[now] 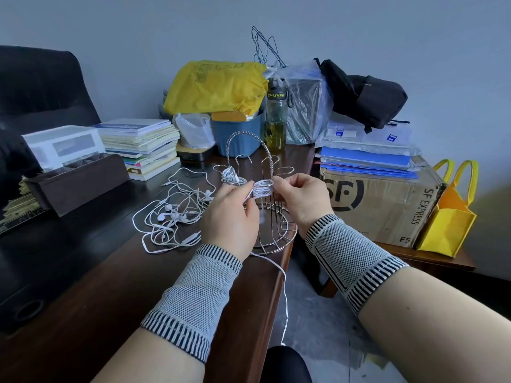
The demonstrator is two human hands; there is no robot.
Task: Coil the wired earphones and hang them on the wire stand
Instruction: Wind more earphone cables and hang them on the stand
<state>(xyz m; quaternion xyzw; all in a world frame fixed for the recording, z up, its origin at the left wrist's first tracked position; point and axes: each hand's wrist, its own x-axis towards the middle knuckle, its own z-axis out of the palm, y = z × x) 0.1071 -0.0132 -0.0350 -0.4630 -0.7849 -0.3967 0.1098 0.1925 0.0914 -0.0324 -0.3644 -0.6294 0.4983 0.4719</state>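
A small coil of white earphone cable (263, 190) sits between my two hands, in front of the wire stand (258, 161). My left hand (231, 214) pinches the coil from the left. My right hand (301, 197) pinches it from the right. A loose tail of the same cable (284, 294) hangs from the coil past the desk edge toward the floor. Another coiled earphone (231, 175) hangs on a left hook of the stand. A tangle of several more white earphones (172, 214) lies on the dark desk to the left.
Behind the stand are a blue tub (237, 134), a yellow bag (215, 84), a drink bottle (276, 120) and a book stack (143, 145). A dark wooden organiser (80, 181) stands at the left. An SF Express carton (381, 200) and yellow tote (448, 217) sit on the right.
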